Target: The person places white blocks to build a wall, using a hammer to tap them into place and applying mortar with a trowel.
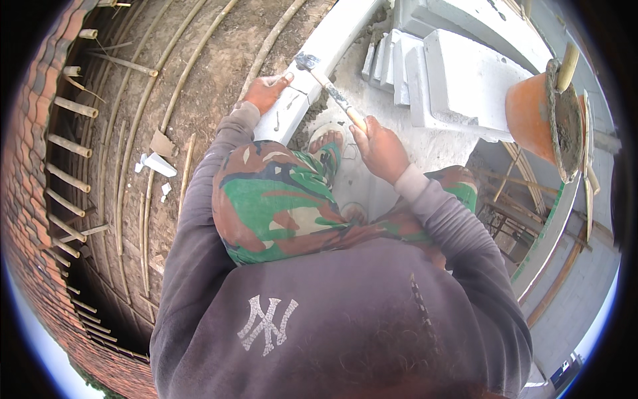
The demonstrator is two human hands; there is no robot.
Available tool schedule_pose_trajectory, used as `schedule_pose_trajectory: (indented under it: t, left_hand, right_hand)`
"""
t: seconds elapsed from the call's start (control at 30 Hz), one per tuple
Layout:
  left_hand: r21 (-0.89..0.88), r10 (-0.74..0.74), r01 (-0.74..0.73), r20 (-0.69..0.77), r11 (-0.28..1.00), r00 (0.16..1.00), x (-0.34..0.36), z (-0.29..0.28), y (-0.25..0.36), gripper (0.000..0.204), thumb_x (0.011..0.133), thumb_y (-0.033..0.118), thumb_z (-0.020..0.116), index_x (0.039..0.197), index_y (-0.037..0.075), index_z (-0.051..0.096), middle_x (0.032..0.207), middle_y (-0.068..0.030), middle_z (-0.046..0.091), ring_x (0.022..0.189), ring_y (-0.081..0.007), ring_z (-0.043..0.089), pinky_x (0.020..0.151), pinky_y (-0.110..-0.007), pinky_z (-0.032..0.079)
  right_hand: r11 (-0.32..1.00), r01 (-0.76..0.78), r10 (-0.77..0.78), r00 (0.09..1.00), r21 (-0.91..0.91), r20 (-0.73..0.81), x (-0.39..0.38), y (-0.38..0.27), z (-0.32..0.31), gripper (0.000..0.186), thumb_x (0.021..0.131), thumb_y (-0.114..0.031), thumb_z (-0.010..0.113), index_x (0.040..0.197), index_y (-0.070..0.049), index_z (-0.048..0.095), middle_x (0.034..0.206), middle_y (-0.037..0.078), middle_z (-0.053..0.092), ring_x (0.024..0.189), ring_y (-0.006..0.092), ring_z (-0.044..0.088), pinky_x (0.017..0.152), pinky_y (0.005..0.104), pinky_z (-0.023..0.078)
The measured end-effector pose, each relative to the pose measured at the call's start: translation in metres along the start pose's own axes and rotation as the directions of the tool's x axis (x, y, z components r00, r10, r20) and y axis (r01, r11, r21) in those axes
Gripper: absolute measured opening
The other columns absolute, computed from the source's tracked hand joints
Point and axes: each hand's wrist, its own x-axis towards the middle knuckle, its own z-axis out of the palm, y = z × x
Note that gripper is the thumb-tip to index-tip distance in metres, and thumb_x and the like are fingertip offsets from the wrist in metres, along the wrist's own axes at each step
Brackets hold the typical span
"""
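Observation:
A long white block beam [332, 33] runs upward from beside my left knee. My left hand [264, 93] grips its left side, fingers curled over the edge. My right hand [379, 147] is closed round the pale wooden handle of a hammer-like tool [342, 101], whose dark, smeared head lies against the beam's top. My sandaled foot [327, 145] stands on grey concrete [425, 149] between the beam and my right hand.
White slabs [462, 80] are stacked at upper right beside an orange bucket [531, 116] crusted with mortar, a handle standing in it. Bamboo poles [166, 73] lie over dirt at left, along a tiled roof edge [30, 166]. An opening with bamboo scaffolding [505, 213] drops away at right.

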Motion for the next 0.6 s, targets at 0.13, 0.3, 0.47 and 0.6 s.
schedule_pose_trajectory:
  t: [0.13, 0.3, 0.47, 0.6]
  left_hand:
    - [0.075, -0.052, 0.053, -0.009, 0.996, 0.999, -0.017, 0.009, 0.032, 0.053, 0.095, 0.044, 0.072, 0.125, 0.000, 0.072, 0.107, -0.0103, 0.077, 0.092, -0.0143, 0.069, 0.083, -0.031, 0.053]
    - [-0.120, -0.031, 0.032, 0.012, 0.992, 0.999, 0.000, 0.000, 0.001, 0.052, 0.095, 0.041, 0.073, 0.124, -0.002, 0.072, 0.110, -0.0118, 0.076, 0.092, -0.0156, 0.070, 0.083, -0.030, 0.054]
    - [-0.108, -0.017, 0.021, 0.036, 0.994, 0.999, -0.010, 0.004, 0.017, 0.050, 0.096, 0.038, 0.072, 0.124, -0.003, 0.072, 0.110, -0.0107, 0.076, 0.090, -0.0151, 0.070, 0.082, -0.030, 0.054]
    - [-0.117, -0.011, 0.015, 0.032, 0.993, 0.999, 0.004, -0.002, -0.002, 0.047, 0.098, 0.035, 0.071, 0.125, -0.004, 0.071, 0.109, -0.0093, 0.076, 0.089, -0.0141, 0.069, 0.081, -0.029, 0.054]
  right_hand:
    - [0.999, -0.038, 0.039, 0.999, -0.035, 0.028, 0.002, 0.021, 0.004, 0.037, 0.106, -0.035, 0.051, 0.104, 0.001, 0.053, 0.080, 0.030, 0.067, 0.076, 0.0503, 0.065, 0.069, 0.0576, 0.050]
    - [0.999, 0.011, -0.009, 0.999, -0.043, 0.045, 0.006, 0.017, 0.005, 0.037, 0.105, -0.036, 0.051, 0.102, 0.001, 0.053, 0.079, 0.029, 0.067, 0.075, 0.0503, 0.065, 0.068, 0.0580, 0.050]
    - [0.999, -0.028, 0.030, 0.998, -0.036, 0.059, 0.003, 0.019, 0.005, 0.037, 0.105, -0.035, 0.051, 0.103, 0.002, 0.053, 0.078, 0.029, 0.067, 0.075, 0.0504, 0.065, 0.068, 0.0581, 0.050]
    - [1.000, -0.019, 0.019, 0.999, -0.013, 0.047, 0.002, 0.012, 0.005, 0.038, 0.105, -0.036, 0.051, 0.104, 0.003, 0.053, 0.077, 0.029, 0.067, 0.075, 0.0499, 0.066, 0.068, 0.0579, 0.050]
